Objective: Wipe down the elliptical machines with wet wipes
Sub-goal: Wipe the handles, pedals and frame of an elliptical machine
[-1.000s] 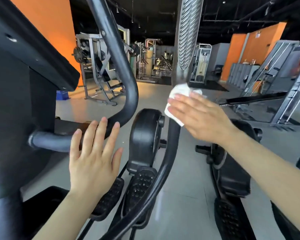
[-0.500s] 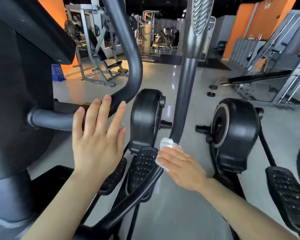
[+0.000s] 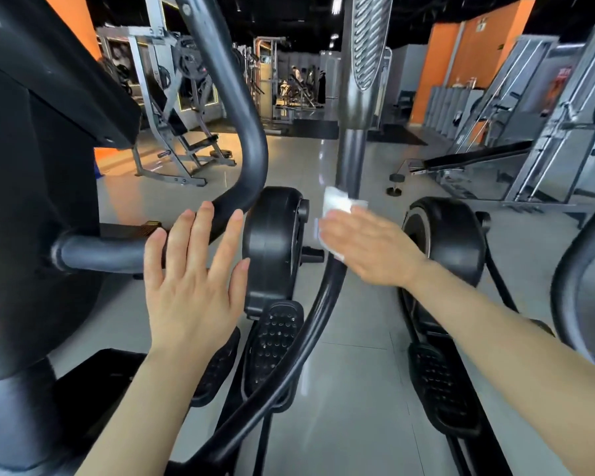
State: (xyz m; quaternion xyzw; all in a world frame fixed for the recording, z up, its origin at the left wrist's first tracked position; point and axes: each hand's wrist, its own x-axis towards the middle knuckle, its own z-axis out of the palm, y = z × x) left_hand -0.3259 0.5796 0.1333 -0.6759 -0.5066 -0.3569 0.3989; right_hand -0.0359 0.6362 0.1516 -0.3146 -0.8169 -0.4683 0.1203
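Head view: my right hand (image 3: 368, 247) presses the wet wipe (image 3: 337, 203) flat-fingered against the handle bar (image 3: 349, 163) running up-and-down beneath it, while my left hand (image 3: 193, 286) hovers spread, empty, farther off.

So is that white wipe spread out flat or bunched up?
Bunched up: the wipe shows crumpled folds above the right hand pressing it against the bar.

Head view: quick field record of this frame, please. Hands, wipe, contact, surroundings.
left hand: open, fingers straight, raised in front of the curved black handlebar; contact unclear
right hand: fingers straight, presses the wet wipe
wet wipe: white, crumpled, against the moving arm bar
moving arm bar: grey above, black curve below
foot pedal: black, studded, below the hands
floor: glossy grey tiles
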